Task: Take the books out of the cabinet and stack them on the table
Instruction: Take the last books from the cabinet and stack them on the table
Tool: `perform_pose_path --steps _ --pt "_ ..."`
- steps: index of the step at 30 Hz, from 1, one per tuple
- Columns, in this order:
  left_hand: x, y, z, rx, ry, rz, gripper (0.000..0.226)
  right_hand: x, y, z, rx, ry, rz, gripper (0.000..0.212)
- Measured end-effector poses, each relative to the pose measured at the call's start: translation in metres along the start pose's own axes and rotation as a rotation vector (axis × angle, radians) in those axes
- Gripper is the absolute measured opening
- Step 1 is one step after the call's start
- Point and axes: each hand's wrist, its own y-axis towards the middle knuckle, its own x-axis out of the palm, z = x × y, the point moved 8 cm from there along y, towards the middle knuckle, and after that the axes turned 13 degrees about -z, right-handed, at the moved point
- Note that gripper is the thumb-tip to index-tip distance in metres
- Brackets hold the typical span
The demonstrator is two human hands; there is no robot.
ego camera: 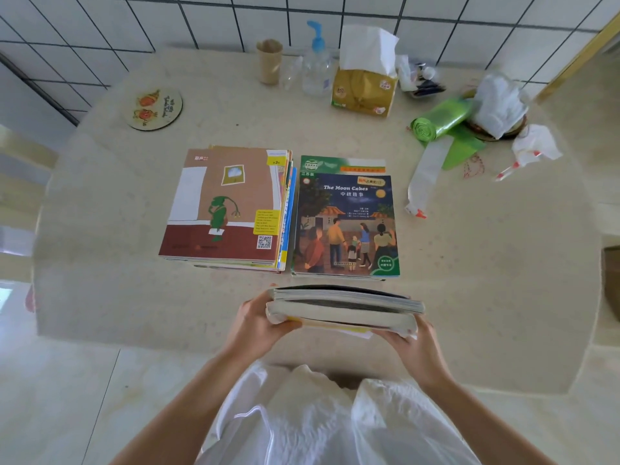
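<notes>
Left hand (258,325) and right hand (414,347) gripped the books (345,308) at either end; best kept level, then squared onto a pile (347,223).

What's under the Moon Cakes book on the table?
A green-topped book sticks out behind the Moon Cakes book; only its top strip shows. Anything lower is covered.

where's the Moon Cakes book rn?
Head view: The Moon Cakes book tops the right-hand pile at table centre, beside the frog-cover stack, just beyond the bundle of books held in both hands.
</notes>
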Motion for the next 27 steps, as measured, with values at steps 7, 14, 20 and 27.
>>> perform_pose_path --steps 7,14,20,27 --pt "0.001 0.018 0.047 -0.024 -0.032 -0.014 0.047 -0.044 -0.004 -0.001 0.016 0.014 0.073 0.024" --pt "-0.004 0.053 0.084 -0.014 -0.225 -0.016 0.054 -0.084 0.021 -0.053 -0.037 0.207 0.023 0.041" --pt "-0.011 0.082 0.108 -0.101 -0.466 -0.002 0.047 -0.095 0.057 -0.087 -0.018 0.421 -0.012 0.029" --pt "0.002 0.122 0.084 -0.378 -0.452 0.056 0.041 -0.082 0.122 -0.078 0.201 0.490 -0.048 0.019"
